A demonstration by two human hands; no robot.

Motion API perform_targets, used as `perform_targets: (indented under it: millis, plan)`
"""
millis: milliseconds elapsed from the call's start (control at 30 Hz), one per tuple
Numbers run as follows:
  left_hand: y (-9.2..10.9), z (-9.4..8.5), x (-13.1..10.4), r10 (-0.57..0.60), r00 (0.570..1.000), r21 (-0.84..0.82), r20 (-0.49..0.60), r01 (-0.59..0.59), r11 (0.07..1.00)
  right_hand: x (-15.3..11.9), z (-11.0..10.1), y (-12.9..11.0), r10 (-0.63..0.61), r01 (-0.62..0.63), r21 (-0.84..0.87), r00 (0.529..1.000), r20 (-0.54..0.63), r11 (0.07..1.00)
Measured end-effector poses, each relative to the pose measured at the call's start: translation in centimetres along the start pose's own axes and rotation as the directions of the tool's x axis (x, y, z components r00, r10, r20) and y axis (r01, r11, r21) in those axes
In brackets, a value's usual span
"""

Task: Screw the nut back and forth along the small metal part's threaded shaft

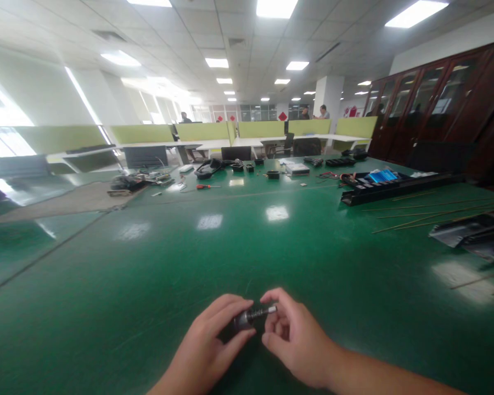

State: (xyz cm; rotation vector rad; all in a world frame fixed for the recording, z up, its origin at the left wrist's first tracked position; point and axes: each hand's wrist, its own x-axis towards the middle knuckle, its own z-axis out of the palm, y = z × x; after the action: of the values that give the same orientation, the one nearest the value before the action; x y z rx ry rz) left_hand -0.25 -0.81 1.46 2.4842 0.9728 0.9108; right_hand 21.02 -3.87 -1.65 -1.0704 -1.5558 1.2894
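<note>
My left hand holds a small dark cylindrical part between its thumb and fingers, low in the middle of the view. From the part's right end a thin ridged shaft with a pale tip points right. Around that tip, my right hand is curved with its thumb and index finger apart; nothing is gripped between them. Both hands are above the green tabletop.
Across the table's far side lie an orange screwdriver, small black boxes and a white box. Black trays, thin rods and metal channels are at right. A brown sheet lies at left.
</note>
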Motion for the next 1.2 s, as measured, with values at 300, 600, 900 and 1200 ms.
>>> perform_targets:
  millis: [300, 600, 900, 1200]
  plan:
    - [1.4, 0.2, 0.2, 0.063, 0.991, -0.112, 0.120, -0.050, 0.992, -0.2, -0.2, -0.4, -0.045, 0.045, -0.081, 0.999, 0.002, 0.996]
    - [1.1, 0.8, -0.2, -0.026, 0.999, -0.067, 0.029, 0.028, 0.997, -0.3, -0.4, -0.1, 0.029, -0.029, -0.063, 1.000, -0.010, 0.998]
    - [1.3, 1.0, -0.3, -0.095, 0.995, -0.074, 0.014, 0.096, 0.993, 0.0, -0.3, -0.9, 0.037, -0.038, -0.039, 0.999, -0.025, 0.999]
    - [1.4, 1.0, -0.2, -0.108, 0.994, -0.104, 0.013, 0.109, 0.989, 0.0, -0.3, -0.8, 0.046, -0.046, 0.018, 0.999, -0.010, 0.999]
